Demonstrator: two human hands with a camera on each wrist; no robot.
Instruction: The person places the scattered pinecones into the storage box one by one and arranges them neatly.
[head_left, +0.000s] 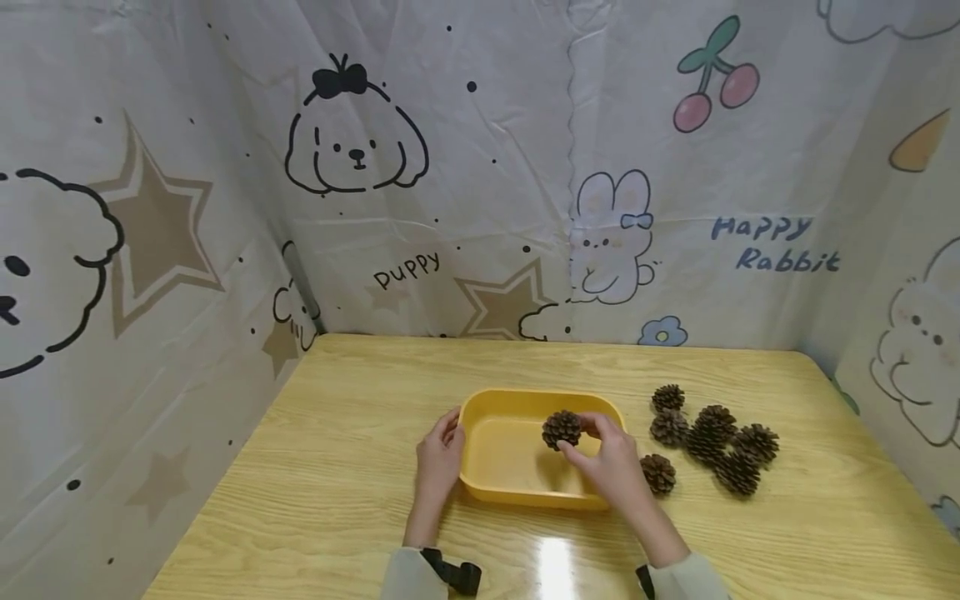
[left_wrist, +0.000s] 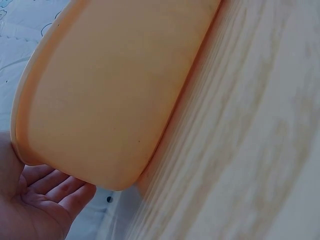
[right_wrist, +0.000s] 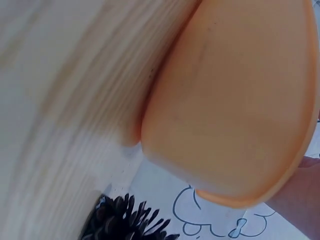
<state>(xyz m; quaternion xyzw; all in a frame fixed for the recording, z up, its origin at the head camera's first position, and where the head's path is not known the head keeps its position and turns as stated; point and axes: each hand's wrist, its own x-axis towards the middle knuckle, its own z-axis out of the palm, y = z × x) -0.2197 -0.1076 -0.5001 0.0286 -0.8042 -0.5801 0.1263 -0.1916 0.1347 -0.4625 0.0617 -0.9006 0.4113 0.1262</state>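
A yellow rectangular plastic tray [head_left: 495, 497] sits on the table. At its left end my left hand [head_left: 438, 457] holds the rim, and the left wrist view shows the fingers [left_wrist: 75, 197] against the outer end wall; the thumb tip is hidden there. My right hand [head_left: 611, 458] pinches a brown pine cone [head_left: 561, 430] between thumb and fingers, above the inside of the tray. In the right wrist view, the tray's outer wall [right_wrist: 230, 110] hides that cone and most of the hand [right_wrist: 297, 192].
Right of the tray lie several pine cones [head_left: 712, 433] in a loose group. One pine cone [head_left: 657, 474] is close to the tray's right end, behind my right wrist. The wooden table [head_left: 322, 467] meets printed cloth walls [head_left: 487, 208] at the back and sides.
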